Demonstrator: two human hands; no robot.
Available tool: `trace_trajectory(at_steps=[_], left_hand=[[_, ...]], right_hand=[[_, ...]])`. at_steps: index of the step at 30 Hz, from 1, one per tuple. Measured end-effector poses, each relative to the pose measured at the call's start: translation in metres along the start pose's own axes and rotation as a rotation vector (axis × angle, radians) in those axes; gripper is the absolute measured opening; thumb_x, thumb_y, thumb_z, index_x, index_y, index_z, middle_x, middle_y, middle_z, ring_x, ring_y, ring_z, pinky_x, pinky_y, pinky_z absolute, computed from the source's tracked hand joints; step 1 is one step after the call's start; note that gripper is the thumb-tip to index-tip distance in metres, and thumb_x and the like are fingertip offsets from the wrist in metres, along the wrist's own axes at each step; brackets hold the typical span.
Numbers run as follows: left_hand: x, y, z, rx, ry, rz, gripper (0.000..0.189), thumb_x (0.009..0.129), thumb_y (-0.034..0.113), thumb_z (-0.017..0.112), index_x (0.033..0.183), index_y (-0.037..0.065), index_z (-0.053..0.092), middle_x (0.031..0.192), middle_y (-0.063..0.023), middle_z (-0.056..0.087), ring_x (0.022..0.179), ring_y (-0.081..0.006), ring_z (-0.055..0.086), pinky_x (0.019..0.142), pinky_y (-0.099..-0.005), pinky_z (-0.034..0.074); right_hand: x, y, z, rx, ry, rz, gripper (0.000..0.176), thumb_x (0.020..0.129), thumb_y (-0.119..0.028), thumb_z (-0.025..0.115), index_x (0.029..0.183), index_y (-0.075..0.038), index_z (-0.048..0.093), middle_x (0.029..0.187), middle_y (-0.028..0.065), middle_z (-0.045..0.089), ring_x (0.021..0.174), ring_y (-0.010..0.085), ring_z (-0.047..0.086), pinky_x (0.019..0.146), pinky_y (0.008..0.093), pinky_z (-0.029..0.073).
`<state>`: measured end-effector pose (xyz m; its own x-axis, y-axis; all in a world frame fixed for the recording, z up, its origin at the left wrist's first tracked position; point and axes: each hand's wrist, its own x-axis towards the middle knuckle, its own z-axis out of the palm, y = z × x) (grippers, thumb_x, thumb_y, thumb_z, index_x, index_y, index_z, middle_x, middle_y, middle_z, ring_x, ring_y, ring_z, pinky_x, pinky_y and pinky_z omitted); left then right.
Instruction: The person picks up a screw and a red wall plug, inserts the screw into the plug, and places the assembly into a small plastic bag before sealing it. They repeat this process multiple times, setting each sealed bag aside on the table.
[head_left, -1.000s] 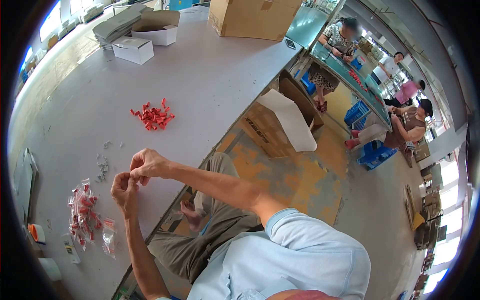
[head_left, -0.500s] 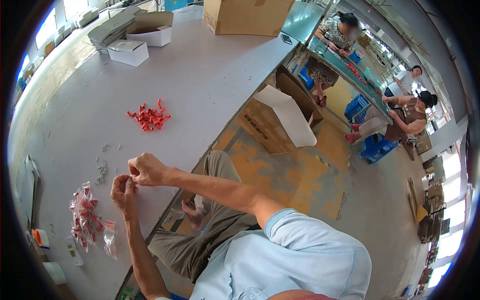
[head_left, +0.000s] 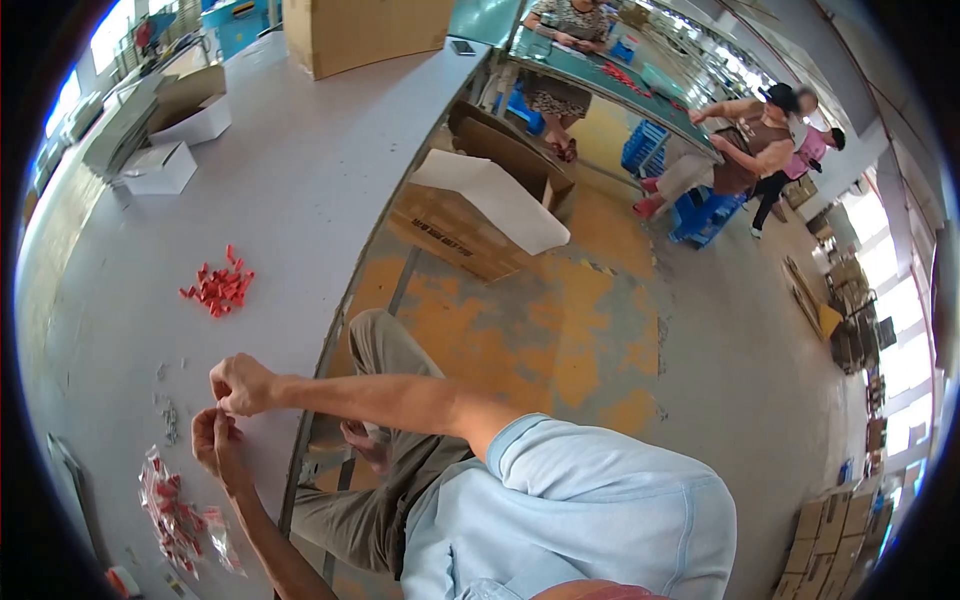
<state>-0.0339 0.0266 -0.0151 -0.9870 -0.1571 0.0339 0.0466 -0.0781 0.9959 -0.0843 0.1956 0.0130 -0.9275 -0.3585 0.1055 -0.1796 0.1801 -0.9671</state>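
Note:
My left hand and my right hand meet fingertip to fingertip over the grey table, pinching something small between them; a hint of clear plastic shows, but what it is I cannot make out. A heap of small red pieces lies farther out on the table. A pile of clear little bags holding red pieces sits just left of my left hand. Several small grey metal bits lie beside my hands.
White and brown cartons and a large cardboard box stand at the table's far end. An open carton sits on the floor to the right. Other people work at a green bench.
The view has swung to the right and down, so the table slid left in frame. My hands stay together, still pinching the same small thing.

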Motion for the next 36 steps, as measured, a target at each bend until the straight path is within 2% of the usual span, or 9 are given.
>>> trace_trajectory(at_steps=[1,4,9,11,14,19,26,31,36], left_hand=[[0.002,-0.008,-0.003,0.071,0.006,0.061,0.009,0.099,0.012,0.070,0.101,0.004,0.066,0.079,0.0004,0.064,0.062,-0.0056,0.052,0.056,-0.0209,0.040],[0.011,-0.020,-0.013,0.171,-0.005,0.139,0.009,0.098,0.011,0.070,0.099,0.004,0.065,0.078,0.0016,0.062,0.062,-0.0048,0.051,0.054,-0.0205,0.039],[0.017,-0.006,-0.019,0.285,-0.045,0.062,0.009,0.097,0.009,0.071,0.094,0.004,0.064,0.077,0.0022,0.060,0.059,-0.0046,0.048,0.052,-0.0204,0.037],[0.022,0.000,-0.021,0.164,-0.153,0.043,0.009,0.097,0.007,0.071,0.093,0.004,0.064,0.076,0.0022,0.060,0.058,-0.0047,0.047,0.052,-0.0206,0.038],[0.024,0.004,-0.016,0.073,-0.090,-0.026,0.007,0.096,0.006,0.070,0.093,0.005,0.064,0.077,0.0018,0.061,0.058,-0.0050,0.049,0.053,-0.0209,0.038],[0.023,-0.011,-0.002,0.196,-0.025,0.134,0.005,0.099,0.007,0.068,0.099,0.002,0.067,0.080,0.0011,0.063,0.062,-0.0048,0.053,0.057,-0.0207,0.042],[0.020,-0.012,0.001,0.201,0.018,0.205,0.006,0.100,0.007,0.068,0.100,0.001,0.067,0.084,0.0000,0.065,0.064,-0.0057,0.055,0.058,-0.0212,0.045],[0.019,0.001,-0.005,-0.087,-0.043,-0.009,0.010,0.099,0.011,0.069,0.103,0.002,0.067,0.084,-0.0019,0.067,0.064,-0.0072,0.059,0.060,-0.0220,0.048],[0.017,0.005,-0.003,-0.085,-0.063,-0.034,0.008,0.099,0.010,0.068,0.103,0.003,0.068,0.084,-0.0034,0.069,0.063,-0.0081,0.061,0.060,-0.0225,0.050]], right_hand=[[0.000,0.002,0.003,-0.212,0.118,-0.136,0.012,0.079,-0.008,0.075,0.086,0.000,0.070,0.078,0.0173,0.073,0.072,0.0308,0.072,0.068,0.0434,0.057],[-0.002,0.004,0.015,-0.247,0.187,-0.127,0.011,0.072,-0.011,0.076,0.079,-0.004,0.070,0.081,0.0188,0.072,0.081,0.0394,0.071,0.075,0.0472,0.057],[-0.005,0.002,0.020,-0.349,0.207,-0.185,0.011,0.074,-0.011,0.075,0.080,-0.003,0.070,0.079,0.0187,0.072,0.080,0.0395,0.072,0.075,0.0465,0.057],[-0.007,-0.002,0.007,-0.250,0.112,-0.204,0.012,0.078,-0.011,0.075,0.084,-0.002,0.070,0.079,0.0186,0.072,0.077,0.0378,0.071,0.072,0.0467,0.056],[-0.011,-0.009,-0.001,-0.231,0.117,-0.195,0.014,0.079,-0.012,0.075,0.085,-0.001,0.070,0.079,0.0185,0.072,0.076,0.0370,0.072,0.071,0.0460,0.056],[-0.011,-0.016,-0.013,-0.246,0.114,-0.156,0.014,0.079,-0.013,0.075,0.085,-0.001,0.071,0.079,0.0183,0.072,0.077,0.0365,0.072,0.071,0.0458,0.056],[-0.007,-0.014,-0.013,-0.267,0.100,-0.182,0.017,0.079,-0.016,0.075,0.086,-0.001,0.071,0.078,0.0173,0.073,0.076,0.0361,0.072,0.070,0.0457,0.056],[-0.013,-0.015,-0.020,-0.138,0.092,-0.182,0.017,0.083,-0.015,0.074,0.091,0.000,0.071,0.076,0.0152,0.072,0.070,0.0307,0.071,0.066,0.0420,0.055],[-0.009,0.008,-0.025,-0.092,0.073,-0.254,0.012,0.085,-0.009,0.072,0.091,0.001,0.071,0.072,0.0130,0.071,0.063,0.0221,0.068,0.061,0.0372,0.054]])
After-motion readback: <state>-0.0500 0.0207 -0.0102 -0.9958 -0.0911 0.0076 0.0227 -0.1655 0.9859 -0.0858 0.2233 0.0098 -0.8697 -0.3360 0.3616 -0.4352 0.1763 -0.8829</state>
